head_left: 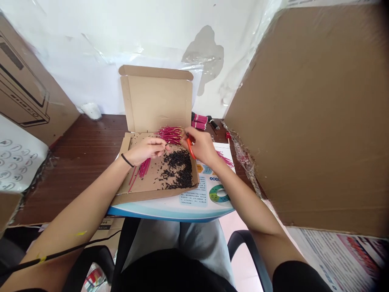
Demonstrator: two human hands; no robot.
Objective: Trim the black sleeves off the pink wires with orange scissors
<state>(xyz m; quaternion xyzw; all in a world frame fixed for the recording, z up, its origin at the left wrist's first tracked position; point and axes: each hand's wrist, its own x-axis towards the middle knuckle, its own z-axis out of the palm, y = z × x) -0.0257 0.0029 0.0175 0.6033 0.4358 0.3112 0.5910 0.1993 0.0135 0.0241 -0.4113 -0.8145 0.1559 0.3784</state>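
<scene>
My left hand is over the open cardboard box, its thumb and fingers pinched on a small dark piece too small to name. My right hand is closed round an orange-handled hand tool, whose working end is mostly hidden by the fingers. Behind both hands lies a bundle of thin magenta wires with yellowish ends. Several more magenta wires stick out below my left hand. Short black tube pieces are heaped in the box's right half.
The box's lid stands upright against the white wall. Beyond it on the right are tied bundles of magenta and black wires. More magenta wires lie on the printed sheet. Large cardboard stands at the right.
</scene>
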